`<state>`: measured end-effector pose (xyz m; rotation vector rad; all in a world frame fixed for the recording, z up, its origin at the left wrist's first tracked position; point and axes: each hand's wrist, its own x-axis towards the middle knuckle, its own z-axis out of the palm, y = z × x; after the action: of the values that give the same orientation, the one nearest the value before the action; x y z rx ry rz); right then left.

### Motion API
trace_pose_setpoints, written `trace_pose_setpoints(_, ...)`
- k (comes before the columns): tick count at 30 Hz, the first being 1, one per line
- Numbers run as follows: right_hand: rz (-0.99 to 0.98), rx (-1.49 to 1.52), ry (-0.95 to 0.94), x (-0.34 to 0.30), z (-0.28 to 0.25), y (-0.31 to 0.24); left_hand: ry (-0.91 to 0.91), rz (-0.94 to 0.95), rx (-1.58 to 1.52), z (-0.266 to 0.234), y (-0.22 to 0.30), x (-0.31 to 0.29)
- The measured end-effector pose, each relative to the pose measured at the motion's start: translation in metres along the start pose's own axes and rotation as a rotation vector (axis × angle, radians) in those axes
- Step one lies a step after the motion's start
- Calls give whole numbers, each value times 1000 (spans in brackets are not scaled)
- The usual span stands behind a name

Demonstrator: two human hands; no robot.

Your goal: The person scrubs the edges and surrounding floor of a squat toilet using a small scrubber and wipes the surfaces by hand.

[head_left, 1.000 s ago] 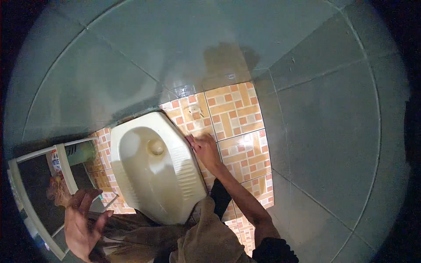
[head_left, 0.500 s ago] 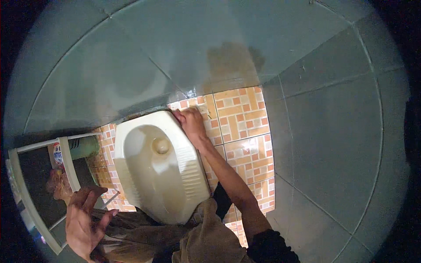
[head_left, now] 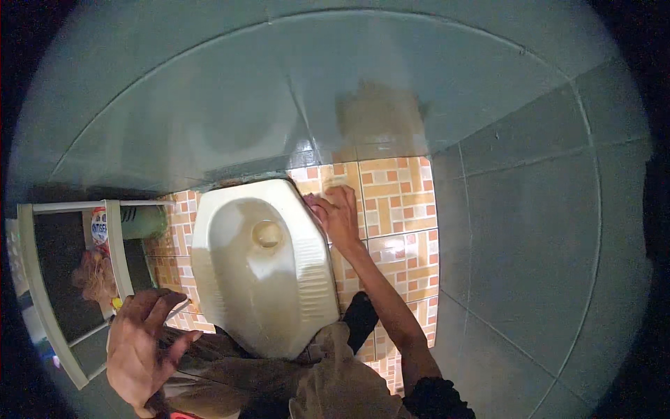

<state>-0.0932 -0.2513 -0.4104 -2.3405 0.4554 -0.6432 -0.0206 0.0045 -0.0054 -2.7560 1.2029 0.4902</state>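
Note:
A cream squat toilet (head_left: 317, 255) with ribbed foot rests is set in the floor before me. My right hand (head_left: 340, 213) is down at the far right of its rim, fingers bent against the outer side. Something small and pinkish shows at the fingertips, too little to name. My left hand (head_left: 143, 349) hovers over my left knee, palm down, thumb and fingers apart and holding nothing. Nearest to it stands a pale-framed rack (head_left: 115, 244).
On the rack are a tangled net-like scrubber (head_left: 95, 276) and a red-and-white package (head_left: 100, 229); a greenish container (head_left: 144, 222) is beside it. Grey tiled walls (head_left: 516, 230) close in ahead and right. Patterned orange tiles (head_left: 401, 202) cover the floor. My trousered legs (head_left: 335, 380) straddle the near end.
My right hand has slid slightly nearer along the rim's outer side, its fingers now more raised and bent. The left hand barely moved. The whole view has shifted a little.

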Motion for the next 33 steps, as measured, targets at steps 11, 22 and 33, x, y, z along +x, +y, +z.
trace_pose_setpoints(11,46,-21,-157,-29,-7,-7,-61,-76,-126,-4,1,-4)
trace_pose_setpoints(22,-24,62,-98,-39,-12,-1,-75,-54,-96,-7,1,-2)
trace_pose_setpoints(33,-2,88,-70,-53,-7,12,-56,-29,-45,-2,-1,0)
